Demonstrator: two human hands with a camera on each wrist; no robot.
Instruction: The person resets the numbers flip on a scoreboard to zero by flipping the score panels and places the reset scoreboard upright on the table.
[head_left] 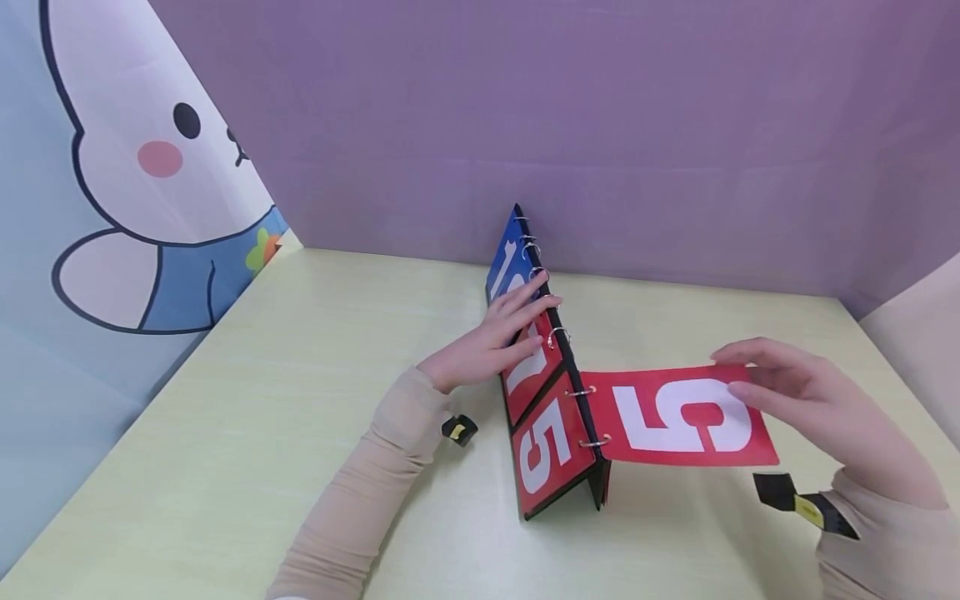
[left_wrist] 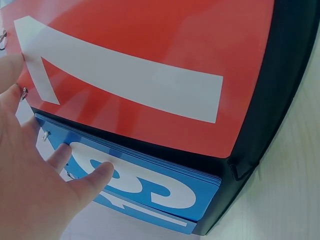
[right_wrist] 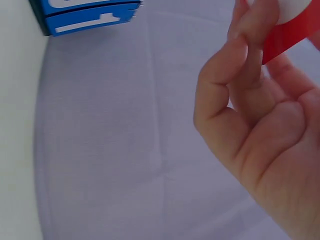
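Observation:
A tabletop flip scoreboard [head_left: 592, 479] stands like a tent, its number cards hung on metal rings along the top edge. My right hand [head_left: 813, 396] pinches the outer end of a red card [head_left: 600, 417] bearing a white 5, which stretches out level to the right from its rings. My left hand [head_left: 487, 342] rests on the scoreboard's left face and top edge, fingers spread and mostly straight. Beside it, the left wrist view shows a red card [left_wrist: 165, 45] with a white 1 and blue cards [left_wrist: 205, 192]. Another red 5 card [head_left: 551, 479] lies flat at the near end.
The pale tabletop [head_left: 300, 375] runs back to a purple cloth backdrop [head_left: 570, 108]. A cloth with a cartoon rabbit [head_left: 150, 83] hangs on the left. Black straps with yellow tags [head_left: 810, 508] sit by both wrists.

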